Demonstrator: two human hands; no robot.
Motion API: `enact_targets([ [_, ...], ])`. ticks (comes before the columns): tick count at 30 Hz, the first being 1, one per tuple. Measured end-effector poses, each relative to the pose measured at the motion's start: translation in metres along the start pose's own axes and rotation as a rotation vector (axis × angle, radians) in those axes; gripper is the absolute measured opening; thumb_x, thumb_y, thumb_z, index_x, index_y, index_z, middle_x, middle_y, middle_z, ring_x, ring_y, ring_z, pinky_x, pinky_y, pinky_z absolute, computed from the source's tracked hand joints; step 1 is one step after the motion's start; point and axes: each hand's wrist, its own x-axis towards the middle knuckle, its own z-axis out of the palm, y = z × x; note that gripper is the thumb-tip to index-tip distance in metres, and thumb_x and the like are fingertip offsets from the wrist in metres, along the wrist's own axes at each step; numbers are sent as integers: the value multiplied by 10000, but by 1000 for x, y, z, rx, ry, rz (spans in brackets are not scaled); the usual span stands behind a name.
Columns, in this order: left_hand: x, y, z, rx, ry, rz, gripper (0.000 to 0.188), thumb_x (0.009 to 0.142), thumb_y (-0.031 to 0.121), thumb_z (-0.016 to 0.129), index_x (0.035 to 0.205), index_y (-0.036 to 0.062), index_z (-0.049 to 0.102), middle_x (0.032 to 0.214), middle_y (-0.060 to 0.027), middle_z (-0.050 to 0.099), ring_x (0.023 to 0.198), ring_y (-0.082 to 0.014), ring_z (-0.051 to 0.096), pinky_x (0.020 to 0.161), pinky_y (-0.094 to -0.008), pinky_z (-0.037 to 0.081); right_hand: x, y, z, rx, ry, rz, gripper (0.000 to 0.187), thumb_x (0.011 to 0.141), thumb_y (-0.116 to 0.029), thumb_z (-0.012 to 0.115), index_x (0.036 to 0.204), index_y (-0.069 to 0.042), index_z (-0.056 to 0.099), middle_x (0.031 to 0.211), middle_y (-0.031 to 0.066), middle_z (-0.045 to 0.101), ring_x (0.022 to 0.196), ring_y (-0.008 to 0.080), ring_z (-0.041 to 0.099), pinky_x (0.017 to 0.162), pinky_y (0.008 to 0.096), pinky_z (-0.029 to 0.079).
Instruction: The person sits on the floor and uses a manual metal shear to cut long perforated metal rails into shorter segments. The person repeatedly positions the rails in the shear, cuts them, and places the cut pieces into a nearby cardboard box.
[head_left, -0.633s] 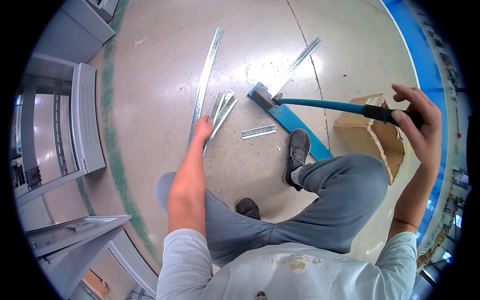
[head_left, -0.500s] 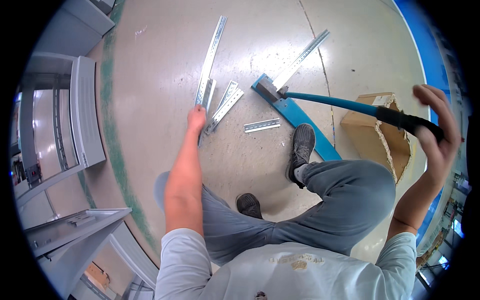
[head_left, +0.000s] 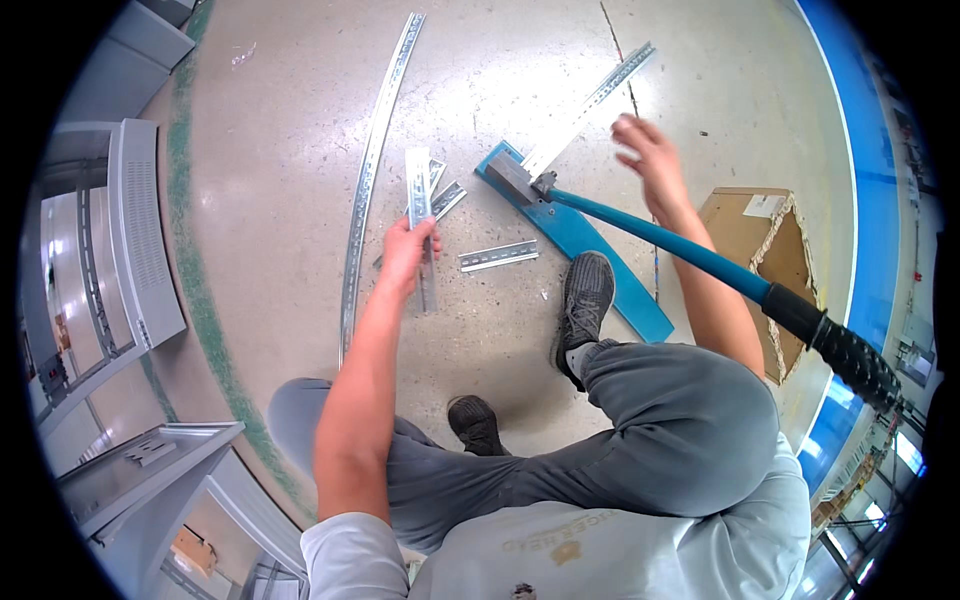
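Note:
My left hand (head_left: 405,248) is closed around a short slotted DIN rail (head_left: 419,185), held up over the floor. Beneath and beside it lie other short rails (head_left: 448,203). My right hand (head_left: 652,160), a little blurred, reaches past the lever with its fingers apart and holds nothing. Nearest to it is a longer DIN rail (head_left: 590,112), whose near end meets the metal head (head_left: 513,176) of a rail cutter. The cutter has a blue base plate (head_left: 615,280) and a blue lever (head_left: 655,227) with a black grip (head_left: 850,358).
One long rail (head_left: 372,165) lies to the left, a short rail (head_left: 498,256) before my shoes. A torn cardboard box (head_left: 735,225) stands right, behind my right forearm. Grey metal cabinets (head_left: 150,240) line the left side, beyond a green floor stripe (head_left: 190,230).
My left hand has picked up a short rail from the floor rails. My right hand has left the lever's grip and moved forward and left, toward the rail at the cutter.

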Motion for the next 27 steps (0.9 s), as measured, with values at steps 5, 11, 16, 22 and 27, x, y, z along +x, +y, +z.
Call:
enact_targets([
  [5,-8,-28,39,-112,52,-4,185,934,202,750,927,85,606,745,-28,653,586,-117,616,508,-271,481,86,110,16,-12,-56,412,862,932,-506,727,1507,56,418,1350,190,612,1214,282,595,1007,436,486],
  [11,-7,-54,76,-199,65,-35,197,912,202,756,916,90,594,753,-40,658,562,-126,614,462,-262,443,130,139,25,301,-227,447,532,996,-358,692,1380,-19,548,1245,124,664,1137,235,612,1001,415,481],
  [16,-2,-46,92,-341,80,-17,215,924,153,745,1058,63,602,961,-71,691,836,-154,684,651,-301,579,106,121,43,366,-193,336,239,1022,-174,640,1199,-17,604,1062,86,687,973,214,663,852,366,572],
  [22,14,-42,116,-343,72,-17,367,918,153,768,1221,53,585,1093,-66,682,1004,-174,681,788,-369,608,112,116,35,289,-235,402,268,1027,-182,637,1203,14,587,1135,136,674,1022,246,683,849,388,602],
  [27,14,-40,120,-369,130,7,408,918,160,773,1260,50,581,1120,-54,669,1016,-165,672,800,-371,601,106,116,32,339,-301,430,277,1025,-192,642,1200,17,590,1093,138,684,931,225,696,803,356,616],
])
